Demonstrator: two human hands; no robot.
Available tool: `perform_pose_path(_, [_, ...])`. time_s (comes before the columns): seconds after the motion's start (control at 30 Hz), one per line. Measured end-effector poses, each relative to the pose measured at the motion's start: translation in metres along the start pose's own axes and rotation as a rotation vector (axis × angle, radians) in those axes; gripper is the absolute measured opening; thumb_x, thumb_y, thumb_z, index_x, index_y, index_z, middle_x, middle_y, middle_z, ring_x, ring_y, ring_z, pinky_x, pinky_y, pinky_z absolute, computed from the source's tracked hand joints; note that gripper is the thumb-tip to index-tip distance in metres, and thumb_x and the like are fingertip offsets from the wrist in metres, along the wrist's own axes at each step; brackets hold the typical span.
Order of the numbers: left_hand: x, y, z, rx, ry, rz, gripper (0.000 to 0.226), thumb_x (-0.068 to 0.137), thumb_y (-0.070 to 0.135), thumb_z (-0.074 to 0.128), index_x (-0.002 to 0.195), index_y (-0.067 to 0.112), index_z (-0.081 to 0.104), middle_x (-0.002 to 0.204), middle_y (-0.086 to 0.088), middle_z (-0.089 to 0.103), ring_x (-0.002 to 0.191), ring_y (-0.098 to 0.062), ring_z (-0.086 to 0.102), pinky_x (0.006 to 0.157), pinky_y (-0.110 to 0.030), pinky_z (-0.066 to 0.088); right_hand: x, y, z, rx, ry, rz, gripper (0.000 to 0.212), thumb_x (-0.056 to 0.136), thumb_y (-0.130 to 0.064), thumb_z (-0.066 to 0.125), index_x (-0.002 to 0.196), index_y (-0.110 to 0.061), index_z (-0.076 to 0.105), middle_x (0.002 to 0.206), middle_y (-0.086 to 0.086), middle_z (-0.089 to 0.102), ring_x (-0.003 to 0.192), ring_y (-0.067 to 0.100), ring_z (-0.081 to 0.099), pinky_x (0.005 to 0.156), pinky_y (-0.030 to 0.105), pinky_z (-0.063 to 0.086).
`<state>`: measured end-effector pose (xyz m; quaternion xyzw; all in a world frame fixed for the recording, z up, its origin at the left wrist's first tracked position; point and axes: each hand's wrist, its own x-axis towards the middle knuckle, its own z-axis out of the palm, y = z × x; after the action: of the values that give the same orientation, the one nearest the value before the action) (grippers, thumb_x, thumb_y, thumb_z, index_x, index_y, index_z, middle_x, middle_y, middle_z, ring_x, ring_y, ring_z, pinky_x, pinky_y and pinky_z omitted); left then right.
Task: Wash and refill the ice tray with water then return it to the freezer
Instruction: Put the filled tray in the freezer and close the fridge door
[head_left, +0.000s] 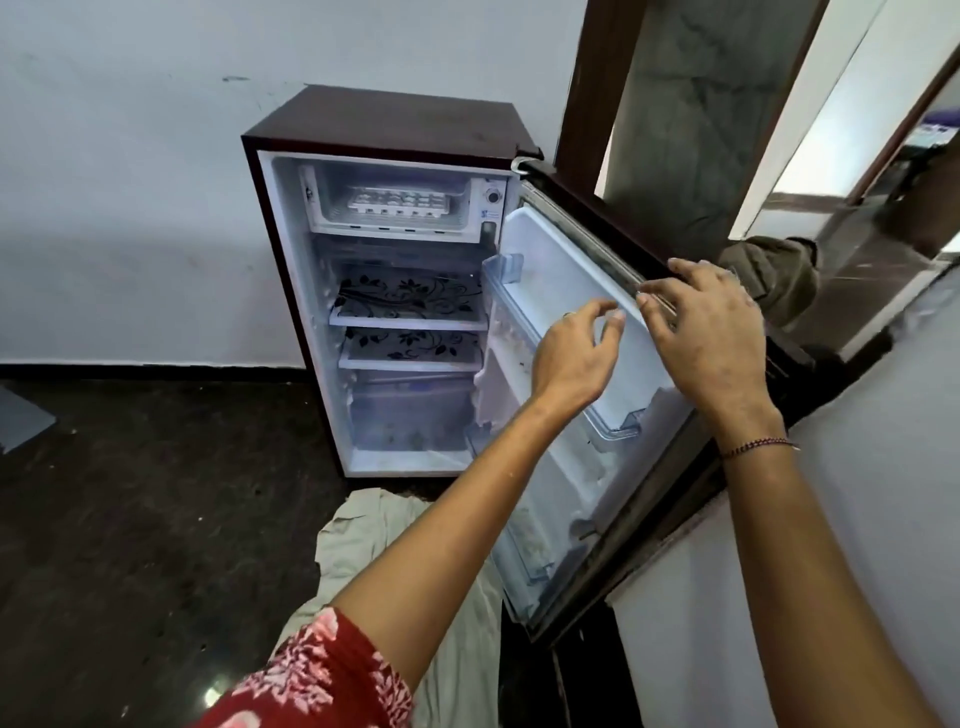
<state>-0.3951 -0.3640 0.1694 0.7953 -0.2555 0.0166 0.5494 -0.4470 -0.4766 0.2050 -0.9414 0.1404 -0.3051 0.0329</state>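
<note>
Ice tray (397, 201) lay flat inside the freezer compartment (395, 233) at the top of the small fridge (384, 117), set slightly askew with one long side facing out. It was white, rectangular plastic, moulded into rows of small square cells with a row of notches along its front edge. From this distance the cells may have held water, but I could not tell. The compartment around it was white, ribbed plastic with a boxy open mouth.

The fridge had a dark maroon, smooth metal shell and a pale interior. Below the freezer sat two glass shelves (410, 299) printed with black floral scrolls, and under them a cloudy plastic drawer (410, 410). The door (561, 260) stood wide open, with a clear, curved plastic rack (519, 291) on its white inner lining.

The right hand (711, 332) rested on the door's upper edge, its fingers nearly straight and laid across it, a thin thread band (758, 446) on the wrist. The left hand (571, 358) hovered before the door lining, fingers loosely curled and holding nothing. A crumpled pale cloth (374, 530) lay on the dark speckled floor (130, 493).
</note>
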Motion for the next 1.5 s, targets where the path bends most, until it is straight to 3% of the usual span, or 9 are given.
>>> perform_pose_path(0.13, [0.020, 0.020, 0.026, 0.038, 0.005, 0.078, 0.035, 0.097, 0.031, 0.045, 0.125, 0.013, 0.057, 0.126, -0.007, 0.061, 0.115, -0.024, 0.055, 0.094, -0.035, 0.044, 0.002, 0.024, -0.006, -0.054, -0.018, 0.071, 0.036, 0.095, -0.039, 0.046, 0.117, -0.018, 0.064, 0.138, 0.009, 0.050, 0.132, 0.031, 0.037, 0.105, 0.052, 0.035])
perform_pose_path(0.3, [0.033, 0.028, 0.055, 0.109, -0.098, 0.158, 0.039, 0.098, 0.023, 0.042, 0.135, 0.011, 0.049, 0.145, -0.009, 0.043, 0.136, -0.022, 0.035, 0.112, -0.034, 0.029, -0.001, 0.033, 0.001, -0.129, -0.155, 0.167, 0.036, 0.094, -0.031, 0.042, 0.120, -0.017, 0.062, 0.143, 0.008, 0.045, 0.128, 0.036, 0.040, 0.102, 0.050, 0.035])
perform_pose_path(0.47, [0.036, 0.027, 0.066, 0.099, -0.126, 0.162, 0.040, 0.100, 0.023, 0.036, 0.138, 0.014, 0.046, 0.150, -0.004, 0.037, 0.142, -0.021, 0.025, 0.116, -0.036, 0.024, -0.003, 0.035, 0.001, -0.152, -0.118, 0.179, 0.030, 0.095, -0.021, 0.045, 0.119, -0.016, 0.062, 0.138, 0.005, 0.049, 0.119, 0.037, 0.043, 0.095, 0.050, 0.033])
perform_pose_path(0.63, [0.037, 0.022, 0.062, 0.084, -0.083, 0.153, 0.039, 0.101, 0.030, 0.036, 0.135, 0.016, 0.049, 0.147, -0.003, 0.042, 0.140, -0.020, 0.029, 0.114, -0.035, 0.027, -0.003, 0.028, -0.004, -0.074, -0.072, 0.168, 0.033, 0.098, -0.028, 0.040, 0.116, -0.017, 0.065, 0.133, 0.001, 0.055, 0.115, 0.034, 0.047, 0.095, 0.049, 0.035])
perform_pose_path(0.93, [0.022, 0.002, 0.024, 0.050, 0.002, 0.181, 0.037, 0.100, 0.035, 0.037, 0.125, 0.018, 0.058, 0.141, 0.001, 0.048, 0.129, -0.014, 0.044, 0.104, -0.034, 0.040, -0.003, -0.003, -0.012, 0.033, -0.112, 0.029, 0.033, 0.095, -0.024, 0.040, 0.115, -0.016, 0.066, 0.124, 0.000, 0.062, 0.102, 0.033, 0.052, 0.086, 0.041, 0.042])
perform_pose_path(1.23, [0.010, -0.021, -0.038, 0.061, 0.058, 0.124, 0.037, 0.095, 0.038, 0.042, 0.120, 0.016, 0.059, 0.138, 0.005, 0.051, 0.122, -0.012, 0.050, 0.102, -0.033, 0.041, 0.000, -0.047, -0.006, 0.293, -0.133, -0.087, 0.028, 0.094, -0.024, 0.049, 0.114, -0.020, 0.068, 0.118, -0.005, 0.067, 0.099, 0.024, 0.054, 0.081, 0.028, 0.037])
perform_pose_path(1.37, [0.006, -0.029, -0.073, 0.057, 0.066, 0.053, 0.042, 0.092, 0.042, 0.042, 0.122, 0.017, 0.057, 0.135, 0.003, 0.054, 0.121, -0.014, 0.052, 0.102, -0.039, 0.043, 0.000, -0.074, 0.018, 0.408, -0.062, -0.133, 0.026, 0.092, -0.020, 0.052, 0.110, -0.017, 0.070, 0.113, -0.004, 0.069, 0.091, 0.021, 0.053, 0.073, 0.014, 0.027])
perform_pose_path(1.5, [0.003, -0.030, -0.114, 0.119, 0.046, -0.009, 0.040, 0.090, 0.038, 0.046, 0.122, 0.016, 0.059, 0.129, 0.000, 0.059, 0.117, -0.015, 0.056, 0.102, -0.040, 0.042, 0.000, -0.110, 0.043, 0.509, 0.023, -0.171, 0.023, 0.089, -0.014, 0.054, 0.104, -0.008, 0.071, 0.106, 0.004, 0.070, 0.087, 0.025, 0.053, 0.077, 0.011, 0.025])
